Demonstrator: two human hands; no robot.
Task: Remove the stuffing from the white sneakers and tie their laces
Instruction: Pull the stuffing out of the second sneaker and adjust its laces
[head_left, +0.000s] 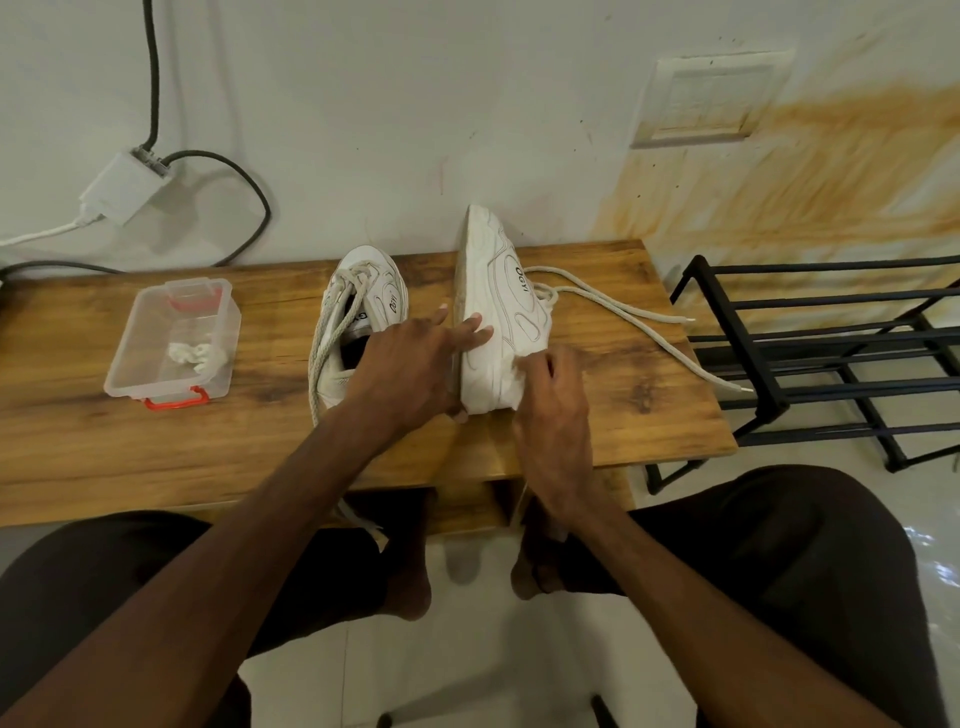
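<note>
Everything sits on the wooden bench (156, 441) pushed against the wall. Toward its left end there is a clear plastic box (174, 343) with red clips, lid off, and a few crumpled wads of white stuffing (196, 355) lie in its bottom. Right of the box, near the bench's middle, the first sneaker (363, 317) stands upright on its sole, its laces (324, 343) loose and trailing down toward the front edge. The person's left hand (410, 369) reaches past that shoe and clasps the second sneaker (501, 312) by the sole, fingers spread over its upper side, thumb hidden beneath. That shoe is tipped onto its side, sole facing left, toe pointing at the wall (the printed logo faces up). Just right of it the right hand (553, 415) is pushed in at the shoe's opening, fingers curled; whether they have closed on any stuffing inside I cannot tell. The untied lace ends (623, 312) snake off across the bench's right end, toward the black metal rack (810, 358) standing on the floor beside it.
</note>
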